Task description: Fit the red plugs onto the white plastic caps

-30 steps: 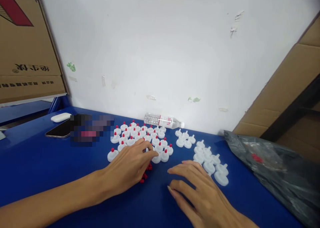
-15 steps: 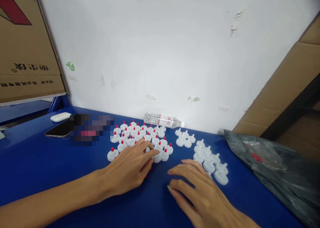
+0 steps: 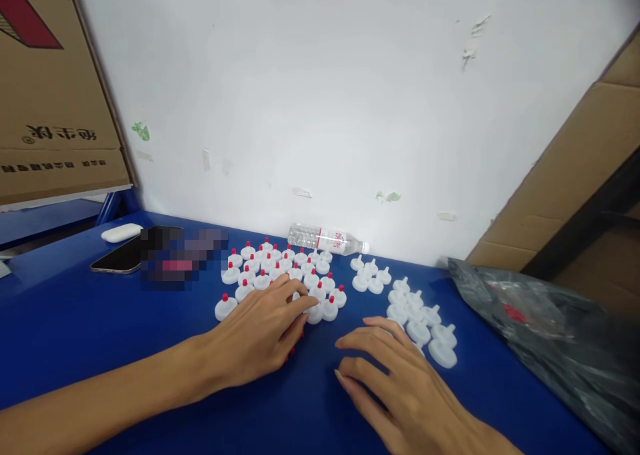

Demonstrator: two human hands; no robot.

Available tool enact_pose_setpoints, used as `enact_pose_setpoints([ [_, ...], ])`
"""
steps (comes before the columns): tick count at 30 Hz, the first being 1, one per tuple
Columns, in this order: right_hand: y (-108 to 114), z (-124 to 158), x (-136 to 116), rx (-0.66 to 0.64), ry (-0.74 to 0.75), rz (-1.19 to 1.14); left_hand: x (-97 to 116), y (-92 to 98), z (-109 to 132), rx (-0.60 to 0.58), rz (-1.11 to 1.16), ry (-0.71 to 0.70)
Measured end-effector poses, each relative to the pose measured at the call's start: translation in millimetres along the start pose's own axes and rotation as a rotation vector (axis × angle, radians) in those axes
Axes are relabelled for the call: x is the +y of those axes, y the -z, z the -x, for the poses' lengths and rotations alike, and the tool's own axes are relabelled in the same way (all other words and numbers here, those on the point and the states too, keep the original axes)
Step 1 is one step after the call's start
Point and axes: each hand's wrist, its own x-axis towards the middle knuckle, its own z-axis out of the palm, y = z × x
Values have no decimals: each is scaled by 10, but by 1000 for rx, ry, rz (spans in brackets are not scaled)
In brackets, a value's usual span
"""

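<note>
My left hand point(image 3: 267, 322) lies low over a cluster of white round nozzle caps with red tips point(image 3: 263, 281). Its fingers are curled, with the index fingertip and thumb closed at a white nozzle cap point(image 3: 314, 315) on the cluster's near right side; the cap's top is hidden by the finger. A few red tips point(image 3: 290, 355) peek out under the palm. My right hand point(image 3: 395, 382) hovers over the blue tabletop, fingers apart and bent, nothing in them. Just beyond it stand white nozzle caps without red tips point(image 3: 419, 332), partly hidden by the hand.
A clear plastic bottle point(image 3: 327, 239) lies on its side against the wall. More untipped caps point(image 3: 371, 276) stand before it. At left are a phone point(image 3: 120, 255) and a white case point(image 3: 121, 233). A dark plastic bag point(image 3: 550, 348) and cardboard point(image 3: 555, 148) border the right side.
</note>
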Motion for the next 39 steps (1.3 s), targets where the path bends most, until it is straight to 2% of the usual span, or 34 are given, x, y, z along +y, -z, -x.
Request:
enact_pose_setpoints([
  [11, -28, 20, 7, -11, -7, -24, -3, -39, 11, -46, 57, -13],
  [23, -24, 21, 12, -21, -5, -24, 19, -27, 24, -42, 60, -16],
  [35, -34, 34, 14, -37, -7, -28, 6, -24, 27, 48, 80, -48],
  [39, -38, 34, 15, -39, -5, -30, 19, -23, 30, 22, 93, -56],
])
